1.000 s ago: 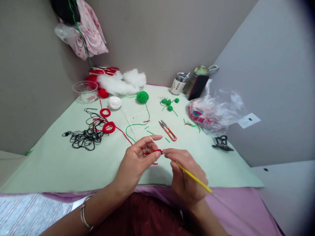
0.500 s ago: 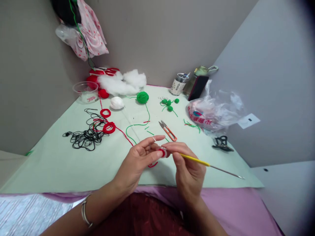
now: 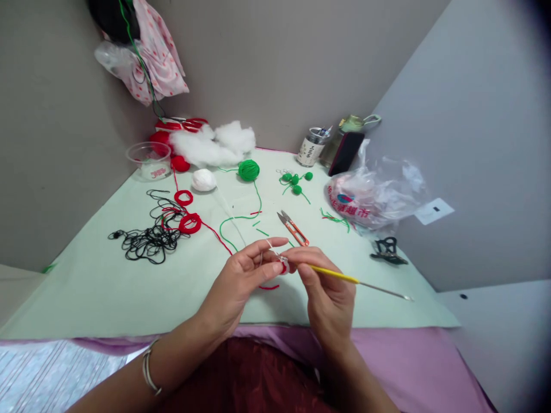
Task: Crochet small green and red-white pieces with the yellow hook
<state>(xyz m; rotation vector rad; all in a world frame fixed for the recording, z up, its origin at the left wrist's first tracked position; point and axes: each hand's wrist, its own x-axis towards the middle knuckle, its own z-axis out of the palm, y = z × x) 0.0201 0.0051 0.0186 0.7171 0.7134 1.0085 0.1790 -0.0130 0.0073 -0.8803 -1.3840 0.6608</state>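
Observation:
Between the thumb and fingers of my left hand (image 3: 235, 281) is a small red and white crochet piece (image 3: 284, 266). White yarn (image 3: 272, 248) loops over the raised index finger of that hand. My right hand (image 3: 329, 292) is closed around the yellow handle of a crochet hook (image 3: 336, 273), whose far metal end points out to the right. The hook's working tip meets the piece, but fingers partly hide it. A white yarn ball (image 3: 204, 180) lies beyond my hands, its strand running toward the left one. A red yarn end (image 3: 269, 287) shows below the piece.
Orange thread snips (image 3: 293, 228) lie just beyond my hands. A green yarn ball (image 3: 248, 170), red yarn rings (image 3: 190, 223) and tangled black cord (image 3: 150, 242) are to the left. On the right are a plastic bag (image 3: 370, 198), a phone (image 3: 346, 154) and a black claw clip (image 3: 388, 251).
My right hand has shifted slightly left, and the hook's far end has swung left and up. The red yarn end below the piece lies straighter. My left hand keeps its hold.

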